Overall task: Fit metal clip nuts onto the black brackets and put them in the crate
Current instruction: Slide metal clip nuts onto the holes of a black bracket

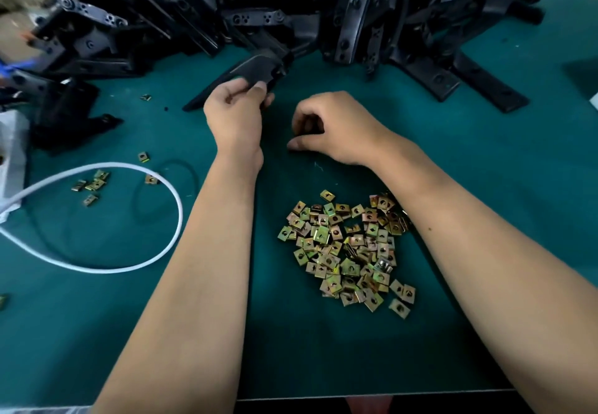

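My left hand [234,112] grips a black bracket [255,69] by its near end, the piece angled up toward the big heap of black brackets [291,9] along the back of the table. Just right of it, my right hand [330,128] rests on the green mat with its fingers curled under; whether a clip nut sits inside them is hidden. A pile of brass-coloured clip nuts [346,248] lies between my forearms, near the front. No crate is in view.
A white cable [168,193] loops over the green mat [485,187] at the left, with a few stray clip nuts [92,185] around it. More black brackets [64,115] lie at the left edge, beside a white object [11,154].
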Demonstrator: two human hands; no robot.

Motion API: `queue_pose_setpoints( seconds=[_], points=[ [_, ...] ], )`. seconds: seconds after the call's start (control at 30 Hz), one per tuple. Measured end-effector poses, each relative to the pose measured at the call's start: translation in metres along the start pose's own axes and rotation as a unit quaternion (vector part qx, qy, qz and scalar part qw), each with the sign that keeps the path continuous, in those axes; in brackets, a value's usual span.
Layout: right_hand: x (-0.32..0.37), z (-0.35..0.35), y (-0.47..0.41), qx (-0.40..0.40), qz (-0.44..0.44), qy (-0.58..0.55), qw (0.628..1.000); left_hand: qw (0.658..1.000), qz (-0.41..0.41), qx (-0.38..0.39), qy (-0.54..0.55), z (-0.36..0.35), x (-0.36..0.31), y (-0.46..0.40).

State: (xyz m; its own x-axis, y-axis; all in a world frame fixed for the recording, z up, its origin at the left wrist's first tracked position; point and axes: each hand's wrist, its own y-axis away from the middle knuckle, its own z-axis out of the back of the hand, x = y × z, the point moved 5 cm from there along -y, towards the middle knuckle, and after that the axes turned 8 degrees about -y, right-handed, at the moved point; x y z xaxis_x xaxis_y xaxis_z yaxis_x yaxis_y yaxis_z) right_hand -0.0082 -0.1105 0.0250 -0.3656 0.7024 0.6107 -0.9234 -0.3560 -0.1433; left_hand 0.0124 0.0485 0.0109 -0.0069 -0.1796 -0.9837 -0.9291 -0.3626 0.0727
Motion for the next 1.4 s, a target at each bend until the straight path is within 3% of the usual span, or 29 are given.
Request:
queue_pose_setpoints(
  seconds=[0.1, 0.2, 0.37, 0.63, 0.9, 1.07, 1.2, 1.4],
  points=[
    [-0.003, 0.000, 0.001, -0.048, -0.006, -0.005, 0.999, 0.999, -0.028, -0.012, -0.034, -0.001, -0.001, 0.005],
    [-0.011, 0.003, 0.002, -0.095, -0.036, -0.092, 0.991, 0.999, -0.045, -0.020, -0.003, 0.001, -0.001, 0.007],
    [-0.025, 0.010, 0.007, -0.153, -0.048, -0.282, 0.946, 0.980, -0.104, -0.062, -0.158, 0.001, -0.002, 0.006],
    [-0.034, 0.018, 0.011, -0.196, -0.045, -0.368, 0.908, 0.886, -0.254, -0.040, -0.385, -0.018, -0.013, 0.001],
    [-0.045, 0.021, 0.016, -0.223, -0.094, -0.462, 0.853, 0.888, -0.340, 0.014, -0.309, -0.020, -0.029, 0.017],
    [-0.047, 0.021, 0.024, -0.217, -0.114, -0.514, 0.822, 0.856, -0.355, 0.119, -0.356, -0.025, -0.029, 0.025],
    [-0.045, 0.020, 0.039, -0.199, -0.104, -0.523, 0.822, 0.853, -0.330, 0.152, -0.375, -0.037, -0.015, 0.034],
    [-0.040, 0.021, 0.048, -0.210, -0.085, -0.510, 0.830, 0.851, -0.374, 0.154, -0.336, -0.046, -0.017, 0.048]
  ],
)
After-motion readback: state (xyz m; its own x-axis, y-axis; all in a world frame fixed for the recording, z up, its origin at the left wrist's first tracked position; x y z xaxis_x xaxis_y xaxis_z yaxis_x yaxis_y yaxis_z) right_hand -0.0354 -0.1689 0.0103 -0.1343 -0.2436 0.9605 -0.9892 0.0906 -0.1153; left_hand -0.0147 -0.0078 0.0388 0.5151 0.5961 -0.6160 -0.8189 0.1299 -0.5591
